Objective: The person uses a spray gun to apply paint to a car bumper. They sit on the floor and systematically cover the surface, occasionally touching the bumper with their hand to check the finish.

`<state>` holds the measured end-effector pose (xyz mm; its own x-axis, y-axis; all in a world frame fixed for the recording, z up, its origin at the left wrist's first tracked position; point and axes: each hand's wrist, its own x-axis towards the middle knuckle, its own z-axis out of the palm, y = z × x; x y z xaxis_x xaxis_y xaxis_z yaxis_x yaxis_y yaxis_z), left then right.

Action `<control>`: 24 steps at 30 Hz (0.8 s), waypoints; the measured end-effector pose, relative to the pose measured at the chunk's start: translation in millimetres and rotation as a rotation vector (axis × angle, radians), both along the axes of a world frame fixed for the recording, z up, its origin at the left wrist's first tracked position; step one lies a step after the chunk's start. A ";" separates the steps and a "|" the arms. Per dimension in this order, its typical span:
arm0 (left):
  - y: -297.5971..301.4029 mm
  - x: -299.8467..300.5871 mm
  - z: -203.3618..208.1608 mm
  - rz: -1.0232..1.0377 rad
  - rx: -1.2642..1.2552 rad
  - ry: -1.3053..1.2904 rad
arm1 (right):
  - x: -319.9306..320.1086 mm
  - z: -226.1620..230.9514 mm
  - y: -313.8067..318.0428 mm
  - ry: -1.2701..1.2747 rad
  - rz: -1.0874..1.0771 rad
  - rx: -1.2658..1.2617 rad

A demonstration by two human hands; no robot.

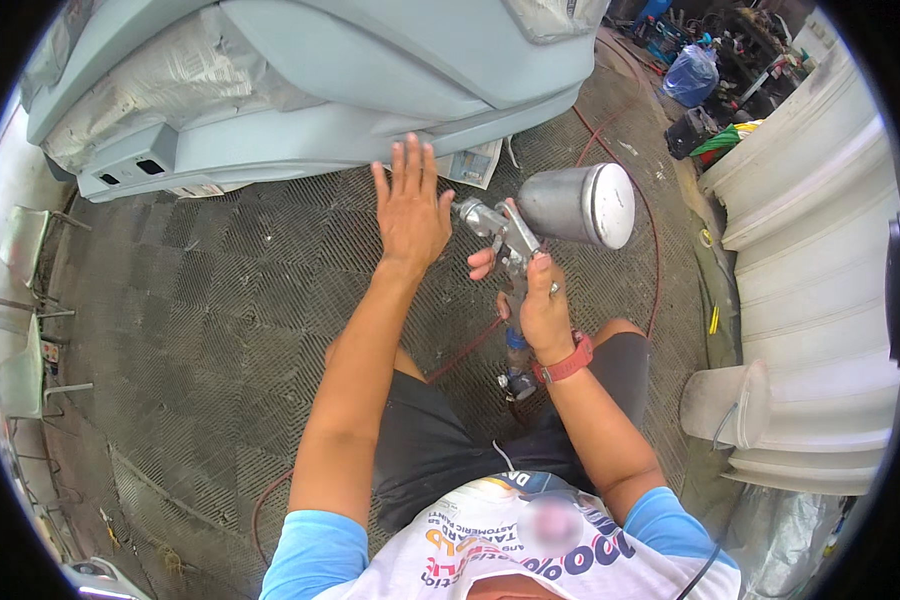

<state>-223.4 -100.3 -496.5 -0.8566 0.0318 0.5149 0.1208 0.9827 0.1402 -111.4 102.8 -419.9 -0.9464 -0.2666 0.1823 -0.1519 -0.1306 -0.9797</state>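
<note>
My right hand (545, 310) is wrapped round the handle of a metal spray gun (515, 240), with a red watch on that wrist. A silver cup (575, 205) with a pale lid sits on the gun, tilted toward the right. The gun's nozzle points left, close to my left hand (412, 215). That hand is open, palm down, its fingers stretched toward the lower edge of a light grey vehicle body panel (410, 75). Whether the fingertips touch the panel, I cannot tell.
Newspaper (475, 163) shows under the panel's edge. A red air hose (653, 225) winds across the ribbed floor mat (220, 330). On the right stand a white bucket (727, 405) and pale corrugated sheeting (810, 250). Chairs (25, 365) line the left; clutter (710, 75) lies far right.
</note>
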 end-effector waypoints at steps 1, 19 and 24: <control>6.4 -2.3 10.0 0.049 0.069 0.072 | -0.7 -0.8 6.1 0.011 0.005 -0.007; 96.9 -41.8 44.9 0.051 -0.013 -0.291 | -13.3 -6.6 65.2 0.060 -0.009 -0.157; 70.9 -37.9 76.6 0.062 -0.363 -0.164 | -15.3 -12.0 75.1 0.038 -0.023 -0.196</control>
<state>-261.3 -29.4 -420.0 -0.9326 0.1319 0.3361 0.0644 0.9768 -0.2044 -126.7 177.9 -431.9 -0.9433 -0.2009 0.2644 -0.1934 -0.3148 -0.9293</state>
